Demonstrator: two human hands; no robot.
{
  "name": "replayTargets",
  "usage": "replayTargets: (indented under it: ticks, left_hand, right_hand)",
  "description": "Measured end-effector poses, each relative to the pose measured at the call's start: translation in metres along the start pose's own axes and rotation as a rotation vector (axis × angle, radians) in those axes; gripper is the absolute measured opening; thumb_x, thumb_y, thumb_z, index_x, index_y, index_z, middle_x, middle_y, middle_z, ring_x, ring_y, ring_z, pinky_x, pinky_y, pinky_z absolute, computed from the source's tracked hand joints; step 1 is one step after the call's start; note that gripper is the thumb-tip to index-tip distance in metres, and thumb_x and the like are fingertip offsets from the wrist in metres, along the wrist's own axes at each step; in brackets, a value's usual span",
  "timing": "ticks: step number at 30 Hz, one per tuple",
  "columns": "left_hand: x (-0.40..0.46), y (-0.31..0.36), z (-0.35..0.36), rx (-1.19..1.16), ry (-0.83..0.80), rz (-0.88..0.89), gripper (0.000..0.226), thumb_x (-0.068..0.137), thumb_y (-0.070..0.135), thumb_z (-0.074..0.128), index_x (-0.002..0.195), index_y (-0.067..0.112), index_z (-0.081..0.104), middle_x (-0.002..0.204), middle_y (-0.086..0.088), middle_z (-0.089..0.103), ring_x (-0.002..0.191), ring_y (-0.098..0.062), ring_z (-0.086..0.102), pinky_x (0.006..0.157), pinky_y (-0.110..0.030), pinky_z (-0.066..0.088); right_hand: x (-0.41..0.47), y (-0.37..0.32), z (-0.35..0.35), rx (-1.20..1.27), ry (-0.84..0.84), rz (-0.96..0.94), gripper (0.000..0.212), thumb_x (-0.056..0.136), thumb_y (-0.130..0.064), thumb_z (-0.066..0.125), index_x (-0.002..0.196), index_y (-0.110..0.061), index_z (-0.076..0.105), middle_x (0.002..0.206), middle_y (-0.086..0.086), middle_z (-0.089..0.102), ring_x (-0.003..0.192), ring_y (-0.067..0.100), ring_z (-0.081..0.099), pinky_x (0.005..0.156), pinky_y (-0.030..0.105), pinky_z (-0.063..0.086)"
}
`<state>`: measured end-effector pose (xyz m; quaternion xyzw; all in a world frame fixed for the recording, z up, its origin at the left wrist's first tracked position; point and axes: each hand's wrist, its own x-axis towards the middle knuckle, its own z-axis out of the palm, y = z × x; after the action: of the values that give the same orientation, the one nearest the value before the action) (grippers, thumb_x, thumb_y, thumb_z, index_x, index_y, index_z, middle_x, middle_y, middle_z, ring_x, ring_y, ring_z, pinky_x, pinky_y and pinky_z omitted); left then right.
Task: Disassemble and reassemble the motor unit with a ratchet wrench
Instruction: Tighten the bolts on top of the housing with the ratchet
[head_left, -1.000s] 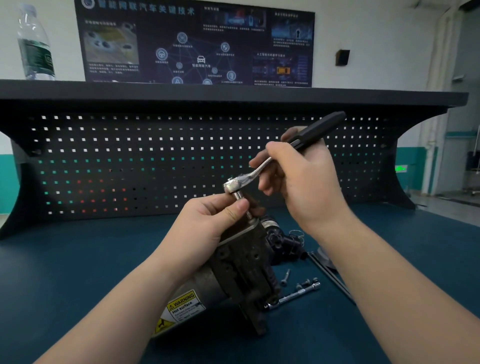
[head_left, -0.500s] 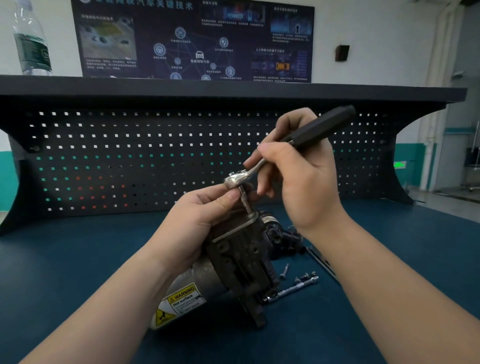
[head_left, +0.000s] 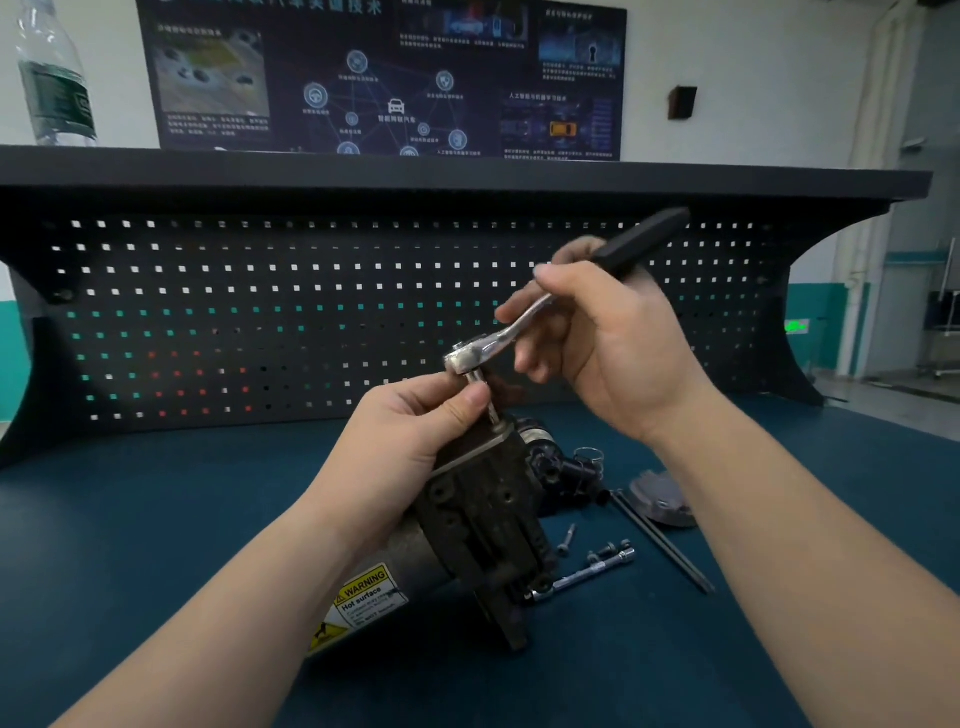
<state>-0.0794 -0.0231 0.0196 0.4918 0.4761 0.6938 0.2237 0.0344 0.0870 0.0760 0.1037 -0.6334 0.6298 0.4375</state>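
The workbench (head_left: 156, 545) had a dark blue top and carried a black perforated back panel (head_left: 260, 312) under a black shelf (head_left: 467, 174); behind the shelf a dark poster (head_left: 384, 78) with diagrams hung on a white wall, and a clear water bottle (head_left: 54, 83) stood on the shelf at the left. The motor unit (head_left: 467, 530) lay on the bench top near its middle, tilted, its grey cylindrical body toward the person and its dark, worn cast end block raised; a yellow and white label reading "WARNING Hot surface" (head_left: 363, 597) was fixed to the body. The left hand (head_left: 410, 441) rested on the top of the block, thumb and fingers curled and pinching the socket shaft (head_left: 480, 387) just below the wrench head. The ratchet wrench (head_left: 519, 327) stood above the block, chrome head down on that shaft, black handle angled up to the right. The right hand (head_left: 613, 338) held the wrench where the handle meets the shank, fingers wrapped round it; motion blur softened the handle tip. On the bench to the right of the unit lay a grey rounded cover (head_left: 662, 501), two long thin dark rods (head_left: 660, 540), a chrome extension bar (head_left: 587, 574), a loose bolt (head_left: 569, 538), and a small wire clip (head_left: 589, 457) beside a dark fitting.
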Motion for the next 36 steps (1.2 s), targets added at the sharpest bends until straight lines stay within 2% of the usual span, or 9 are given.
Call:
replayTargets:
  ticks: [5, 7, 10, 15, 18, 24, 27, 31, 36]
  left_hand:
    - [0.003, -0.002, -0.001, 0.242, 0.023, 0.133, 0.018, 0.087, 0.012, 0.061, 0.084, 0.023, 0.076, 0.077, 0.007, 0.075, 0.07, -0.001, 0.067, 0.061, -0.017, 0.053]
    - [0.003, -0.001, -0.004, 0.262, 0.017, 0.144, 0.014, 0.086, 0.013, 0.063, 0.086, 0.022, 0.073, 0.076, 0.008, 0.074, 0.07, 0.0, 0.067, 0.06, -0.018, 0.053]
    - [0.001, -0.002, -0.003, 0.135, -0.009, 0.077, 0.024, 0.071, 0.034, 0.068, 0.088, 0.021, 0.078, 0.085, -0.005, 0.076, 0.078, -0.015, 0.07, 0.072, -0.031, 0.058]
    - [0.001, 0.001, 0.0, 0.104, -0.035, 0.053, 0.031, 0.067, 0.038, 0.069, 0.089, 0.02, 0.079, 0.09, -0.006, 0.076, 0.08, -0.013, 0.071, 0.066, -0.02, 0.055]
    - [0.002, 0.0, -0.002, 0.096, -0.061, 0.038, 0.027, 0.072, 0.036, 0.065, 0.091, 0.022, 0.079, 0.091, -0.004, 0.076, 0.08, -0.011, 0.071, 0.065, -0.018, 0.053]
    - [0.002, -0.002, -0.003, 0.167, -0.028, 0.075, 0.016, 0.084, 0.025, 0.063, 0.08, 0.023, 0.078, 0.08, -0.002, 0.076, 0.076, -0.012, 0.069, 0.07, -0.027, 0.056]
    - [0.001, -0.002, -0.005, 0.136, -0.057, 0.094, 0.027, 0.086, 0.008, 0.061, 0.07, 0.024, 0.077, 0.068, 0.002, 0.073, 0.064, -0.006, 0.068, 0.057, -0.019, 0.052]
    - [0.001, -0.001, -0.01, -0.117, -0.151, -0.015, 0.023, 0.072, 0.023, 0.074, 0.094, 0.015, 0.077, 0.086, -0.009, 0.073, 0.075, -0.019, 0.07, 0.066, -0.027, 0.057]
    - [0.001, 0.001, -0.001, -0.046, -0.056, 0.023, 0.027, 0.066, 0.032, 0.071, 0.087, 0.018, 0.079, 0.081, -0.003, 0.075, 0.069, -0.012, 0.069, 0.058, -0.021, 0.054]
  right_hand:
    - [-0.026, 0.02, 0.036, -0.782, 0.028, -0.806, 0.024, 0.09, -0.021, 0.058, 0.078, -0.001, 0.051, 0.062, -0.004, 0.048, 0.05, 0.011, 0.046, 0.047, 0.028, 0.041]
    - [-0.03, 0.028, 0.039, -0.805, -0.006, -0.908, 0.03, 0.089, -0.023, 0.059, 0.076, 0.003, 0.051, 0.063, 0.0, 0.047, 0.049, 0.013, 0.045, 0.045, 0.028, 0.04]
    - [-0.02, 0.022, 0.023, -0.361, 0.116, -0.557, 0.028, 0.097, -0.026, 0.053, 0.08, -0.004, 0.046, 0.062, 0.014, 0.061, 0.042, 0.015, 0.054, 0.042, 0.025, 0.042]
    - [0.001, 0.025, 0.006, 0.28, 0.351, 0.091, 0.016, 0.099, -0.014, 0.049, 0.086, -0.004, 0.048, 0.057, 0.005, 0.064, 0.037, 0.009, 0.047, 0.035, 0.019, 0.034]
    - [0.003, 0.024, 0.005, 0.195, 0.313, 0.048, 0.018, 0.1, -0.013, 0.047, 0.085, -0.004, 0.048, 0.058, 0.005, 0.063, 0.038, 0.01, 0.046, 0.037, 0.02, 0.034]
    - [-0.018, 0.024, 0.031, -0.518, 0.076, -0.643, 0.019, 0.094, -0.03, 0.056, 0.095, -0.023, 0.038, 0.072, -0.013, 0.055, 0.052, 0.013, 0.059, 0.048, 0.032, 0.048]
    - [-0.025, 0.031, 0.032, -0.757, -0.021, -0.829, 0.025, 0.094, -0.035, 0.053, 0.099, -0.014, 0.041, 0.073, -0.007, 0.043, 0.058, 0.017, 0.057, 0.051, 0.037, 0.049]
    - [-0.02, 0.027, 0.029, -0.217, 0.099, -0.542, 0.007, 0.096, -0.02, 0.047, 0.092, -0.021, 0.04, 0.065, 0.002, 0.056, 0.045, 0.012, 0.051, 0.043, 0.021, 0.041]
    - [-0.001, 0.018, 0.014, 0.274, 0.229, 0.072, 0.03, 0.101, -0.02, 0.043, 0.075, -0.007, 0.048, 0.055, 0.004, 0.059, 0.035, 0.012, 0.041, 0.037, 0.02, 0.029]
